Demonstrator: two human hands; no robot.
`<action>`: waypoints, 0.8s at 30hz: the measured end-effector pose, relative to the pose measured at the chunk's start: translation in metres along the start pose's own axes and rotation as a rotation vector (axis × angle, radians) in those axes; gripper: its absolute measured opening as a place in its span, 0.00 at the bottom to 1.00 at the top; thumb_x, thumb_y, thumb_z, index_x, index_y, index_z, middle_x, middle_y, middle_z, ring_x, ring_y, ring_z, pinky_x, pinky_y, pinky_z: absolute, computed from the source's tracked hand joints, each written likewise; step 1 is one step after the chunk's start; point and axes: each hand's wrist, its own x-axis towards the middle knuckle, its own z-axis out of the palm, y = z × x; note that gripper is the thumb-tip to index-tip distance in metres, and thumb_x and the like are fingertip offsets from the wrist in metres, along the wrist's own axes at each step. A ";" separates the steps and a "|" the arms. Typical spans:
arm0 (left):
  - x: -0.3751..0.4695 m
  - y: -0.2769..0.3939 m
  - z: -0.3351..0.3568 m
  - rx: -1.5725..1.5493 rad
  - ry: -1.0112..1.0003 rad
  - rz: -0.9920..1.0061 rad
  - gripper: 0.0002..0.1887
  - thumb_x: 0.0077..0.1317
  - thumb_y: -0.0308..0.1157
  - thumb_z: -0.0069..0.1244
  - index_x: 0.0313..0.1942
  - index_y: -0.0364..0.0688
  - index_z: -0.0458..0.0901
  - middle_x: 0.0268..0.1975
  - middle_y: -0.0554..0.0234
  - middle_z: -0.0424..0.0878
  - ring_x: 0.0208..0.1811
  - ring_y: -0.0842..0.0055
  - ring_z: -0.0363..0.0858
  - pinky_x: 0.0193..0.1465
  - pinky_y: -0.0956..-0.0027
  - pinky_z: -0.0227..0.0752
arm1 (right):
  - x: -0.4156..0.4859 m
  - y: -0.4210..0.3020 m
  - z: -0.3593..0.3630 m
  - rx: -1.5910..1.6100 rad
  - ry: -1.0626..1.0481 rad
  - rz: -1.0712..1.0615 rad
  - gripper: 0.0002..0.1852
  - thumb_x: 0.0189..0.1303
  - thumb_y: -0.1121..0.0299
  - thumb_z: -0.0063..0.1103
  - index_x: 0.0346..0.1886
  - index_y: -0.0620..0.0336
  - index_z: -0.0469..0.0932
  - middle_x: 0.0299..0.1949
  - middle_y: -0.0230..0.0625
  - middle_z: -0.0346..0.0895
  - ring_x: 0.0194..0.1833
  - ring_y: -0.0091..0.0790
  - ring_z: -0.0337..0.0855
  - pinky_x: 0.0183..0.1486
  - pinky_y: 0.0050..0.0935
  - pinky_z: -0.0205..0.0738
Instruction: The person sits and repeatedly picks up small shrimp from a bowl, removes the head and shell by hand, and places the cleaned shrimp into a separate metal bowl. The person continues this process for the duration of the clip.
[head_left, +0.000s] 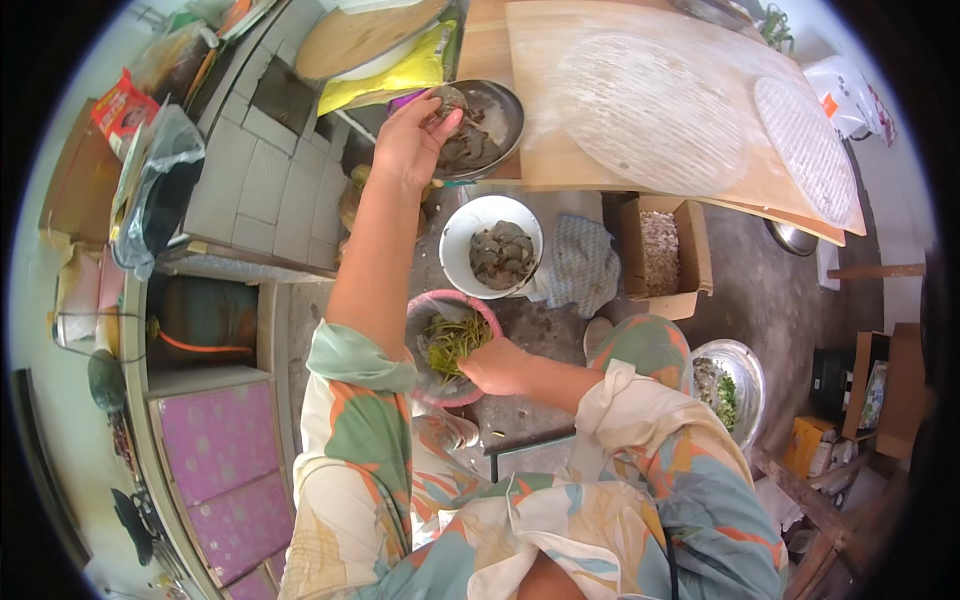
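Observation:
My left hand (416, 139) reaches over a round metal basin (514, 112) at the table's edge. Between its thumb and fingers is a greyish shrimp (451, 99). More raw shrimp (472, 148) lie in that basin. My right hand (499, 366) is low over the rim of a pink bin (491, 319) lined with a plastic bag. Green stems and leaves (454, 337) fill part of this bin; the right fingertips are hidden, so I cannot tell whether they hold anything. Beyond the bin, a white enamel bucket (454, 244) contains a pile of shrimp (502, 255).
A floured wooden board (540, 161) bears two round, ridged whitish sheets. Below it stand a blue-checked cloth (583, 262) and a cardboard box (697, 247). A metal bowl with chopped greens (750, 390) sits right of my knee. A tiled counter (259, 187) borders the left.

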 end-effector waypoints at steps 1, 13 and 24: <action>-0.012 0.002 -0.002 -0.004 0.001 0.028 0.11 0.66 0.19 0.47 0.48 0.26 0.75 0.41 0.54 0.79 0.40 0.70 0.81 0.47 0.68 0.84 | 0.000 0.001 -0.001 -0.001 -0.005 0.013 0.09 0.57 0.69 0.48 0.32 0.61 0.78 0.30 0.45 0.82 0.33 0.50 0.84 0.34 0.49 0.75; -0.200 -0.014 -0.140 0.063 0.297 0.008 0.18 0.67 0.18 0.46 0.57 0.32 0.72 0.42 0.54 0.82 0.40 0.71 0.84 0.44 0.71 0.84 | 0.022 0.000 -0.020 0.702 0.129 0.363 0.07 0.61 0.74 0.48 0.37 0.62 0.77 0.22 0.39 0.77 0.22 0.34 0.80 0.27 0.32 0.74; -0.276 -0.079 -0.189 0.068 0.453 -0.178 0.21 0.68 0.19 0.42 0.62 0.31 0.67 0.41 0.53 0.79 0.37 0.71 0.84 0.39 0.71 0.86 | 0.057 -0.018 0.011 0.679 0.574 0.149 0.09 0.67 0.73 0.47 0.38 0.68 0.77 0.28 0.38 0.80 0.29 0.27 0.82 0.32 0.28 0.76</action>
